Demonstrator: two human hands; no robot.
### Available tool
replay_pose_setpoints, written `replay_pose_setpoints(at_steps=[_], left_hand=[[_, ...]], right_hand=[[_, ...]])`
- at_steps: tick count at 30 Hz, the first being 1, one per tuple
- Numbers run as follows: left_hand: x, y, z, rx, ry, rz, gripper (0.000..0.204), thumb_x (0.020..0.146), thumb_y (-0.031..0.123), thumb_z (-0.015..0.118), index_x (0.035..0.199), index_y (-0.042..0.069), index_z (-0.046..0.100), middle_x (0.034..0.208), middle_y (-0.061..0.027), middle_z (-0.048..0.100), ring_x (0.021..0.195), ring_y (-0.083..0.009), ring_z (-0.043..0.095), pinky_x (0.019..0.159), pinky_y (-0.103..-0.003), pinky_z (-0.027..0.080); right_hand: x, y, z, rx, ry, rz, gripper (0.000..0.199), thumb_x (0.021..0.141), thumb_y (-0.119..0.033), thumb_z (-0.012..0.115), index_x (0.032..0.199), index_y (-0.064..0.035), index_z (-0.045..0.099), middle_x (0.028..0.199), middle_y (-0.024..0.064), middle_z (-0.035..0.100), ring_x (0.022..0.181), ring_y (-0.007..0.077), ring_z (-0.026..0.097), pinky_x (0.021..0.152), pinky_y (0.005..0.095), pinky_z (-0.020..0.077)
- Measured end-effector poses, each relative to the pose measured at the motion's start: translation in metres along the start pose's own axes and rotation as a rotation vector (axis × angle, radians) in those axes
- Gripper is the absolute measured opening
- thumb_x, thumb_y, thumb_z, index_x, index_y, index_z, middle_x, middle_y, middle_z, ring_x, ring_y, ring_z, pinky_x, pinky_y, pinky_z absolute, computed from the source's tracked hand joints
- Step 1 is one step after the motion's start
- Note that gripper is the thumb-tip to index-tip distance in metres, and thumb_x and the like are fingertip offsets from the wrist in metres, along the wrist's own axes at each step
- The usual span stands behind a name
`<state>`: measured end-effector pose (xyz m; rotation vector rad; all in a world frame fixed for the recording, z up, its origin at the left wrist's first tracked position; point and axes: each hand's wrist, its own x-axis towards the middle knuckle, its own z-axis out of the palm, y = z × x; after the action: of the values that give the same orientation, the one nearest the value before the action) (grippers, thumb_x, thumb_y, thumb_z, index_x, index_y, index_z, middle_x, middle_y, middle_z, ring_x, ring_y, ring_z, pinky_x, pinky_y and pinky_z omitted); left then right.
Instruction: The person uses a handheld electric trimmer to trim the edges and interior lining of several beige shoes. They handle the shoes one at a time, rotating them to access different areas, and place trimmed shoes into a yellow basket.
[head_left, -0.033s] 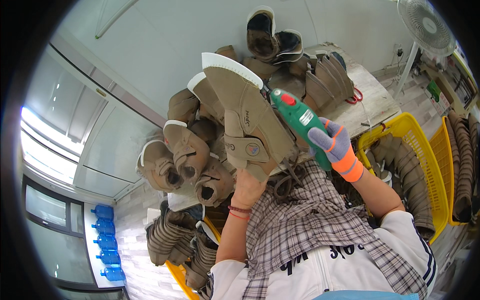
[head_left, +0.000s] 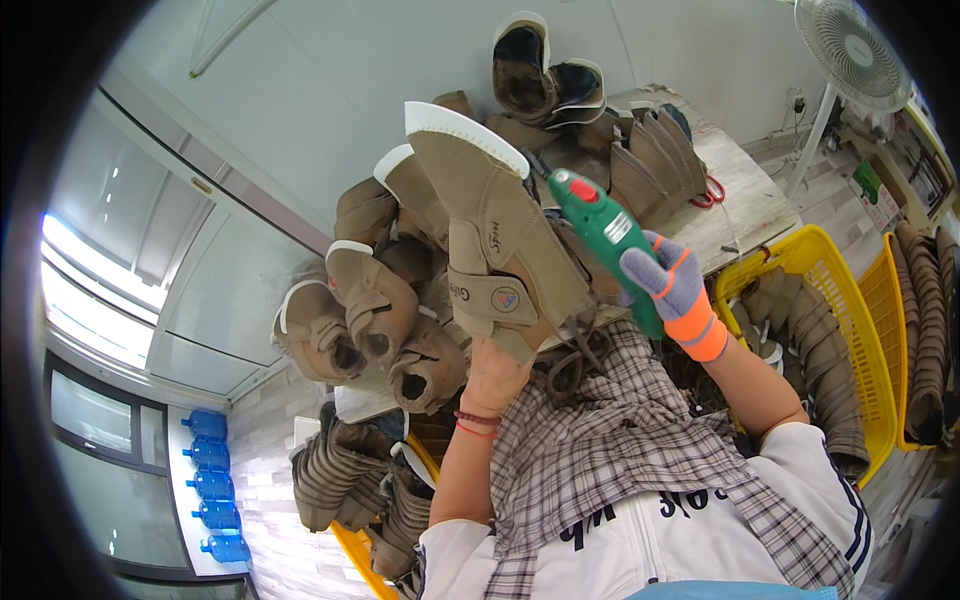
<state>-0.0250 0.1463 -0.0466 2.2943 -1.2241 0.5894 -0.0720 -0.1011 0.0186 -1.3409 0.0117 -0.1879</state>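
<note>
Drifting slightly up and rightward since the earlier frame, the green tool [head_left: 607, 232] is moving with the right hand [head_left: 662, 285], while the shoe upper [head_left: 490, 200] is staying nearly where it was above the left hand [head_left: 499, 372]. Gloved in grey and orange, the right hand is closing around the tool's body, its thumb lying along the near side. From that hand, the tool's dark nozzle [head_left: 537, 163] is pointing up and leftward, ending just beside the right end of the white edging [head_left: 465, 130]; whether it is touching cannot be told. Bare, with bracelets at its wrist, the left hand is supporting the brown upper from below; its fingers are hiding behind the strap, so how far they are curling cannot be told. More brown uppers [head_left: 372, 295] are lying to the left of the left hand. Beyond the right hand, red-handled scissors [head_left: 712, 192] are resting on the table [head_left: 755, 195], and to its right a yellow basket [head_left: 866, 320] is holding stacked uppers [head_left: 825, 370].
</note>
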Motion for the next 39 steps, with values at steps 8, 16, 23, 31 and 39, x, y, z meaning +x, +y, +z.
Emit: replay_pose_setpoints(at_steps=[8, 16, 23, 31, 39], left_hand=[[0.087, -0.068, -0.014, 0.034, 0.433, -0.179, 0.033, 0.080, 0.010, 0.063, 0.109, -0.001, 0.052, 0.106, -0.0195, 0.050, 0.100, -0.0370, 0.048, 0.089, -0.044, 0.039], [0.033, 0.039, 0.137, -1.622, 0.452, -0.941, 0.013, 0.083, 0.004, 0.060, 0.094, 0.002, 0.053, 0.089, -0.0078, 0.059, 0.080, -0.0159, 0.055, 0.076, -0.029, 0.047], [0.046, 0.078, 0.199, -1.926, 0.134, -1.461, 0.025, 0.080, 0.022, 0.071, 0.093, 0.009, 0.055, 0.091, -0.0006, 0.055, 0.080, -0.0138, 0.050, 0.072, -0.030, 0.041], [0.063, 0.067, 0.158, -1.793, 0.580, -1.019, 0.023, 0.083, 0.018, 0.065, 0.101, 0.005, 0.058, 0.097, -0.0038, 0.063, 0.087, -0.0156, 0.059, 0.077, -0.032, 0.048], [0.036, -0.003, -0.016, -1.816, 0.665, -0.889, 0.045, 0.088, 0.023, 0.057, 0.125, 0.001, 0.046, 0.129, -0.0132, 0.048, 0.119, -0.0273, 0.045, 0.100, -0.044, 0.037]], right_hand=[[-0.001, 0.008, -0.042, -0.098, 0.175, -0.028, 0.038, 0.084, -0.031, 0.065, 0.103, 0.0005, 0.058, 0.072, 0.0014, 0.058, 0.056, 0.0074, 0.054, 0.050, 0.0217, 0.0415], [-0.031, 0.021, -0.084, -0.225, 0.307, 0.007, 0.035, 0.088, -0.031, 0.058, 0.100, 0.0017, 0.055, 0.065, 0.0029, 0.055, 0.052, 0.0104, 0.053, 0.050, 0.0231, 0.0419], [-0.036, 0.037, -0.096, -0.191, 0.357, 0.042, 0.033, 0.088, -0.032, 0.059, 0.096, -0.0003, 0.056, 0.064, 0.0028, 0.055, 0.051, 0.0102, 0.052, 0.049, 0.0232, 0.0416], [-0.040, 0.037, -0.104, -0.246, 0.361, 0.057, 0.035, 0.087, -0.028, 0.060, 0.106, 0.0016, 0.056, 0.069, 0.0009, 0.055, 0.054, 0.0090, 0.052, 0.050, 0.0220, 0.0414], [-0.049, 0.058, -0.087, -0.819, 0.191, -0.198, 0.054, 0.070, -0.030, 0.077, 0.110, 0.0010, 0.059, 0.083, 0.0102, 0.066, 0.068, 0.0192, 0.063, 0.065, 0.0281, 0.0496]])
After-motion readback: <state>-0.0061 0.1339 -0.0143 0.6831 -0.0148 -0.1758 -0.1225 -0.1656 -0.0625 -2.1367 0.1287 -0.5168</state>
